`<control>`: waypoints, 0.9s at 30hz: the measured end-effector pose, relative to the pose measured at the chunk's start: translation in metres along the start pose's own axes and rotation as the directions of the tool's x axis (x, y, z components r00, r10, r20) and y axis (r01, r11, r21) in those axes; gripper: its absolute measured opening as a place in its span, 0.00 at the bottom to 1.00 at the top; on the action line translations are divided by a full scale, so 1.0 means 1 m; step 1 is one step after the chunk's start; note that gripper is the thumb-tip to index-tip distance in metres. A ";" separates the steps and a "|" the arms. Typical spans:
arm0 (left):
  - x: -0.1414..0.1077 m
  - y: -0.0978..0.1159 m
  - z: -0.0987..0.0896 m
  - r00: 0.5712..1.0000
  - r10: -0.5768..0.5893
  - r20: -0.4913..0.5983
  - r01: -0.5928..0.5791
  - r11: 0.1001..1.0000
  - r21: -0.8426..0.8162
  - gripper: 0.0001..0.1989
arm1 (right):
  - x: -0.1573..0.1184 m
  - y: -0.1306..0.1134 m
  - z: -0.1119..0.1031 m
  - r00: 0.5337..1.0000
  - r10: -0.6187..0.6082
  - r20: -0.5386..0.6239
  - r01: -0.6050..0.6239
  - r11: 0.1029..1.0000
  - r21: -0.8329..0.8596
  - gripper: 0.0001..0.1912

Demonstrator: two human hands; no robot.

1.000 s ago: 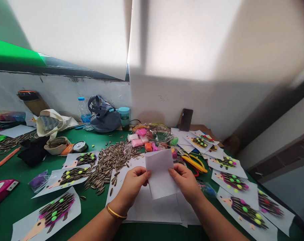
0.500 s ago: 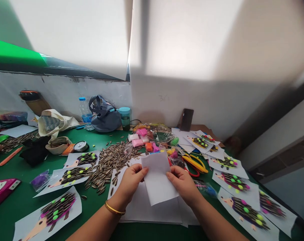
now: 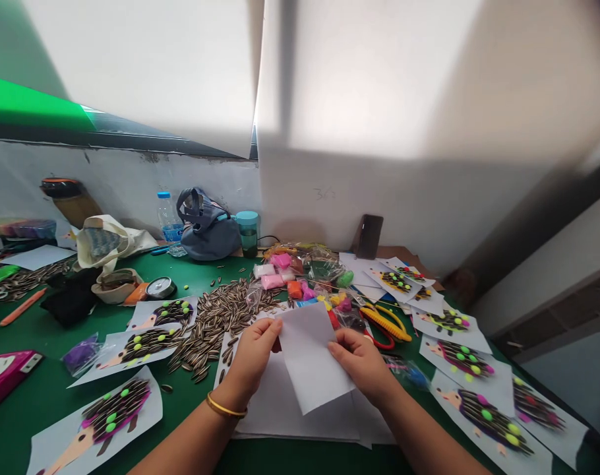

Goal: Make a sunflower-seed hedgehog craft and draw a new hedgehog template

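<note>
A blank sheet of white paper (image 3: 312, 359) is held up in front of me, tilted, above a stack of white paper (image 3: 275, 415) on the green table. My left hand (image 3: 255, 353) pinches its upper left edge between thumb and fingers. On the other side, my right hand (image 3: 359, 363) grips the right edge, thumb on the near face. A heap of striped sunflower seeds (image 3: 215, 323) lies just left of the stack, with a few seeds on the paper's left edge. Bagged coloured clay (image 3: 275, 280) sits behind the sheet.
Seed-covered hedgehog pictures lie on both sides, such as one at left (image 3: 107, 415) and one at right (image 3: 492, 422). Yellow-handled scissors (image 3: 386, 323) rest behind my right hand. A phone (image 3: 369, 236) leans on the wall. A blue bag (image 3: 208, 231) and water bottle (image 3: 169, 224) stand behind.
My left hand has slid slightly left and up along the sheet's edge, and the sheet's lower corner has dipped a little. My right hand stays nearly still.
</note>
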State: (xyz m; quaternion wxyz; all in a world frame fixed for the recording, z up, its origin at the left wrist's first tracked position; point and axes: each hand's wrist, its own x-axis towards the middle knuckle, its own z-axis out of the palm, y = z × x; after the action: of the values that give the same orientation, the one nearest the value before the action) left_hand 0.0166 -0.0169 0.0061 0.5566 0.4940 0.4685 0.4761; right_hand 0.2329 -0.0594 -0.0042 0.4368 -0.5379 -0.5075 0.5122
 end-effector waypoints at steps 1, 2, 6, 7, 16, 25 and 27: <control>0.000 0.001 0.000 1.000 -0.005 -0.001 0.005 1.000 -0.001 0.20 | 0.000 0.000 0.000 1.000 0.003 0.000 -0.003 1.000 -0.003 0.17; 0.000 0.001 0.000 1.000 -0.012 0.001 0.012 1.000 -0.002 0.20 | 0.000 0.001 0.000 1.000 0.007 0.001 -0.007 1.000 -0.001 0.17; -0.002 0.001 0.003 0.998 -0.039 0.046 0.042 0.998 -0.054 0.16 | 0.000 0.002 0.001 1.000 0.031 -0.003 -0.030 0.999 0.039 0.18; -0.002 0.001 0.003 0.997 -0.046 0.061 0.050 0.996 -0.075 0.16 | 0.000 0.001 0.002 0.999 0.033 -0.005 -0.032 0.999 0.042 0.19; 0.004 -0.007 -0.005 1.000 -0.003 -0.028 0.001 0.997 -0.080 0.19 | -0.001 -0.001 0.002 1.000 0.004 0.003 -0.004 1.000 -0.017 0.19; -0.012 -0.002 0.011 0.887 -0.259 0.382 0.287 0.958 -0.017 0.19 | 0.002 0.007 -0.001 0.997 -0.012 -0.076 0.024 0.987 0.162 0.22; -0.011 -0.003 0.012 0.922 -0.252 0.294 0.254 0.967 0.031 0.19 | 0.001 0.007 -0.001 0.996 -0.044 -0.084 0.056 0.987 0.148 0.22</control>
State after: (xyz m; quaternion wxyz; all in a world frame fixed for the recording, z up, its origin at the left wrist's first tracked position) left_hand 0.0278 -0.0289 0.0041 0.6790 0.4930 0.4379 0.3227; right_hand 0.2348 -0.0589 -0.0115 0.5089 -0.5107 -0.4627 0.5159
